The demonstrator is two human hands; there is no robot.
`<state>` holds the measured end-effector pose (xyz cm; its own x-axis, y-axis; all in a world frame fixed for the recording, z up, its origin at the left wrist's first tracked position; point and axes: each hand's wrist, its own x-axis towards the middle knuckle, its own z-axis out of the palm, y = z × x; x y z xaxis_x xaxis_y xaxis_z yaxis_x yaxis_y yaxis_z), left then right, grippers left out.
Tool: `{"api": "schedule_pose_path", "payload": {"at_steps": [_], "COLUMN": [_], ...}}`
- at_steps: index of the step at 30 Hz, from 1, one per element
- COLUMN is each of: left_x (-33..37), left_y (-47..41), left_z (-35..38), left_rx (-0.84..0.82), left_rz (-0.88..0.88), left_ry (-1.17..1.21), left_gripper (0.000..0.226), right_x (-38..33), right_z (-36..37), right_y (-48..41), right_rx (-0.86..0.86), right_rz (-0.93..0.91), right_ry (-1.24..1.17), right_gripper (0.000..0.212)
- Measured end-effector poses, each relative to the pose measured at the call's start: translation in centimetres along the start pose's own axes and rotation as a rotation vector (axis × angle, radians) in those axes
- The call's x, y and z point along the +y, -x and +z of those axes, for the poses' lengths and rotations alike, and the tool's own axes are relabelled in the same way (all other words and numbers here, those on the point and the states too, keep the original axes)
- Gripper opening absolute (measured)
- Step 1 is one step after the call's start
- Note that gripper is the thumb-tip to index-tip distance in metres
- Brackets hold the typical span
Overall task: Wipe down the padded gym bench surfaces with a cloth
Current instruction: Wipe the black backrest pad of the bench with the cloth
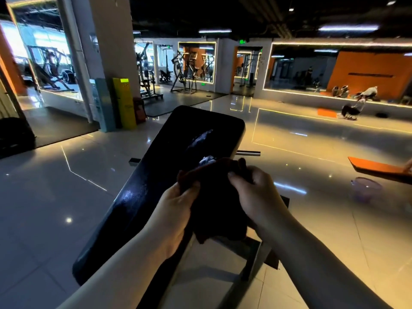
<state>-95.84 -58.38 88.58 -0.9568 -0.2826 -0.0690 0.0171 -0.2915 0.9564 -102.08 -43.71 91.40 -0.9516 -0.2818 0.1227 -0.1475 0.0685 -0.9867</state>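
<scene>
Cloth between 2 hands above bench pad, bowl on floor to the right

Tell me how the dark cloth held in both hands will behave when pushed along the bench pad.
Probably floppy: the cloth sags and bunches between the left hand and right hand, so it should fold rather than hold shape. Likely light, since it hangs from the two grips alone. The bench pad looks glossy, so it may slide easily.

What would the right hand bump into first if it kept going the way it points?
The right hand grips the dark cloth. Going on forward and leftward, it would probably meet the black bench pad first, though depth is hard to judge.
</scene>
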Motion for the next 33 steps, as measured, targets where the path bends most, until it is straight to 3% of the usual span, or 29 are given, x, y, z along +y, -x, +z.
{"api": "schedule_pose_path", "payload": {"at_steps": [8,11,13,15,16,18,20,22,26,30,33], "left_x": [0.9,1.0,0.9,0.5,0.4,0.0,-0.5,-0.5,1.2,3.2,3.0], "left_y": [-8.1,-9.8,-11.1,-12.6,-13.3,-14.5,-16.3,-18.4,-24.0,-29.0,-31.2], "left_z": [-2.7,-3.2,-3.9,-4.2,-4.2,-3.8,-3.5,-3.3,-2.3,0.4,3.0], "left_rx": [0.152,0.04,-0.071,-0.087,-0.062,-0.002,0.084,0.143,0.214,0.344,0.514], "left_rz": [0.108,0.116,0.143,0.184,0.199,0.231,0.281,0.348,0.434,0.488,0.373], "left_ry": [-0.057,-0.051,-0.166,-0.465,-0.584,-0.729,-0.88,-1.019,-1.026,-1.072,-1.055], "left_gripper": [0.025,0.024,0.042,0.059,0.056,0.035,0.019,0.015,0.014,0.021,0.036], "right_x": [1.7,1.4,1.8,2.7,3.2,4.3,5.4,5.7,5.3,4.2,3.6], "right_z": [0.7,0.4,-0.6,-1.2,-1.3,-1.2,-1.2,-1.3,-1.1,-2.1,-2.7], "right_y": [-6.7,-8.7,-10.4,-12.1,-13.0,-14.8,-16.4,-18.2,-21.7,-26.5,-30.5], "right_rx": [-0.006,-0.177,-0.345,-0.4,-0.384,-0.376,-0.37,-0.38,-0.437,-0.264,-0.09], "right_rz": [0.104,0.158,0.149,0.057,-0.006,-0.176,-0.327,-0.37,-0.344,-0.591,-0.774], "right_ry": [0.054,-0.119,-0.043,0.342,0.522,0.697,0.83,0.839,0.636,0.834,1.084], "right_gripper": [0.039,0.028,0.036,0.051,0.046,0.025,0.028,0.035,0.031,0.028,0.03]}}
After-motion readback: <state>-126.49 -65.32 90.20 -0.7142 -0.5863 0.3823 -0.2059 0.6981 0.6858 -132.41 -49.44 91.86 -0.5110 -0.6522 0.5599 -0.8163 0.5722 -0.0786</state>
